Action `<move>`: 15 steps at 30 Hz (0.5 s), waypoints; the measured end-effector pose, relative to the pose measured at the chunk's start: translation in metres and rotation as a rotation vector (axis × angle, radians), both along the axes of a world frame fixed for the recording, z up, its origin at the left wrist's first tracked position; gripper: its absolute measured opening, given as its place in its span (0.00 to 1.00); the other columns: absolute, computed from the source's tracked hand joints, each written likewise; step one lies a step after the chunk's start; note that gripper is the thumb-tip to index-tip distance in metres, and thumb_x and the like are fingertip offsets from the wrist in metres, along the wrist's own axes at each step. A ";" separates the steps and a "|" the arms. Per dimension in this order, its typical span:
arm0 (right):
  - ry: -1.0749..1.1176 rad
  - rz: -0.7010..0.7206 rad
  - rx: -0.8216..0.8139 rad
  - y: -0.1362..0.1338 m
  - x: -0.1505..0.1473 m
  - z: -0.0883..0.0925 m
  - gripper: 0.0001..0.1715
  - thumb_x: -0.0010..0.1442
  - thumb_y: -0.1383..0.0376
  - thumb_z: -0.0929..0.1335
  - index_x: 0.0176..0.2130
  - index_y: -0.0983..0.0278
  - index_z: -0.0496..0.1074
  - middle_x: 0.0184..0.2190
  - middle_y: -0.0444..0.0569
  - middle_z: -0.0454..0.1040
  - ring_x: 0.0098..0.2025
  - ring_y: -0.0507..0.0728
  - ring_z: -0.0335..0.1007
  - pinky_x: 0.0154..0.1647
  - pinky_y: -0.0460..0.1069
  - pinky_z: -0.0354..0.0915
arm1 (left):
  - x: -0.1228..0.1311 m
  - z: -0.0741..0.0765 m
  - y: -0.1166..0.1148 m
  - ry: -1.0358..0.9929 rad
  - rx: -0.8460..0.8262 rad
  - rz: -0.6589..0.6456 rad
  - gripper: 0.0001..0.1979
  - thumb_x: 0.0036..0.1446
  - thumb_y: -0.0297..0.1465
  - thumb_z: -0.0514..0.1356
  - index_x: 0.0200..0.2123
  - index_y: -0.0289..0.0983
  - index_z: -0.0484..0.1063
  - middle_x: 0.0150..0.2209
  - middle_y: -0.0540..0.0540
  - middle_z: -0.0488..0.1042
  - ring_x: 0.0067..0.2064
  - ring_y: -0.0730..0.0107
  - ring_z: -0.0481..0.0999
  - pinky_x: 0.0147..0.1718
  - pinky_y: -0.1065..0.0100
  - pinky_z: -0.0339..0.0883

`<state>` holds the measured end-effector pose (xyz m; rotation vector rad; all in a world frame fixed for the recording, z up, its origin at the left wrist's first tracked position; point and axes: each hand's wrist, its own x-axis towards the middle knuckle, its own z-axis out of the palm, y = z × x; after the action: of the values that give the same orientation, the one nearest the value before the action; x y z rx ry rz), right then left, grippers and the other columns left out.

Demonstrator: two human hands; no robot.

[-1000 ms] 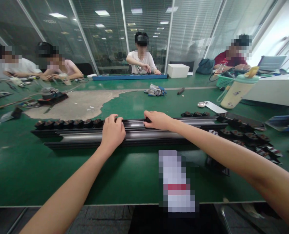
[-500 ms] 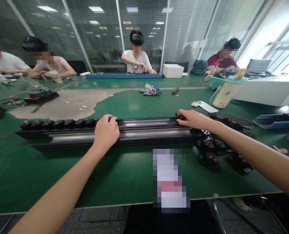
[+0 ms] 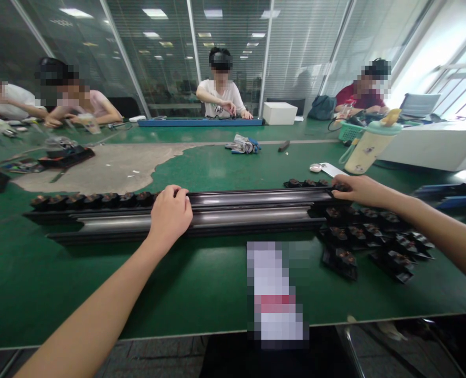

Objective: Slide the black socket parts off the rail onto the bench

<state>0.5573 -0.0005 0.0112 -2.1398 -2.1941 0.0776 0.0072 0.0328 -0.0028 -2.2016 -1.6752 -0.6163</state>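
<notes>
The long black rail (image 3: 233,210) lies crosswise on the green bench (image 3: 60,283), running from 9 o'clock to 3 o'clock in front of the person. A row of small dark sockets (image 3: 91,199) already sits in its far channel at the 9 o'clock end. The left hand (image 3: 170,212) rests on top of the rail near its middle, fingers curled over the far edge and pressing down; it pins the rail and grips nothing loose. The right hand (image 3: 355,189) reaches to the 3 o'clock end of the rail, fingers bent down onto one socket piece (image 3: 341,187) at the channel mouth; whether they pinch it or only push on it I cannot tell. A loose heap of socket pieces (image 3: 374,236) lies just beside that end, toward 4 o'clock, and a short row of pieces (image 3: 306,183) sits just beyond the rail.

The step in hand looks like feeding a piece into the channel and sliding it along. To do it well, keep the left hand firm so the rail does not skate on the bench, line the piece squarely with the channel before pushing, and push along the rail's length, not across it, so it does not jam.

Across the bench, at 12 o'clock, another person (image 3: 221,97) works over a blue strip (image 3: 201,123); a pale bottle (image 3: 369,144) stands at 2 o'clock.
</notes>
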 end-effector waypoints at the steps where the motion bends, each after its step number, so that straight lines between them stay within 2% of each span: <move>1: -0.002 -0.022 0.000 -0.002 0.007 0.000 0.17 0.68 0.57 0.68 0.51 0.65 0.75 0.38 0.59 0.80 0.38 0.61 0.74 0.45 0.54 0.64 | 0.000 0.000 0.000 -0.001 0.001 -0.002 0.22 0.70 0.30 0.50 0.55 0.29 0.79 0.57 0.31 0.75 0.56 0.43 0.77 0.59 0.48 0.72; 9: -0.023 -0.214 0.001 -0.015 0.052 0.007 0.15 0.66 0.62 0.72 0.50 0.68 0.79 0.39 0.60 0.80 0.36 0.58 0.72 0.45 0.53 0.61 | -0.003 -0.005 0.005 0.006 0.024 -0.019 0.22 0.70 0.31 0.49 0.55 0.30 0.79 0.56 0.31 0.75 0.57 0.44 0.77 0.59 0.49 0.72; 15: -0.039 -0.306 0.004 -0.019 0.068 0.020 0.19 0.69 0.61 0.71 0.55 0.69 0.78 0.37 0.58 0.79 0.34 0.56 0.69 0.43 0.53 0.59 | -0.004 -0.006 0.006 0.024 0.042 -0.039 0.23 0.70 0.31 0.48 0.54 0.29 0.78 0.55 0.31 0.75 0.57 0.43 0.76 0.59 0.48 0.71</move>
<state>0.6257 -0.0195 0.0309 -2.4640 -1.8543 0.0127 0.0036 0.0383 -0.0090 -2.2086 -1.5963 -0.6274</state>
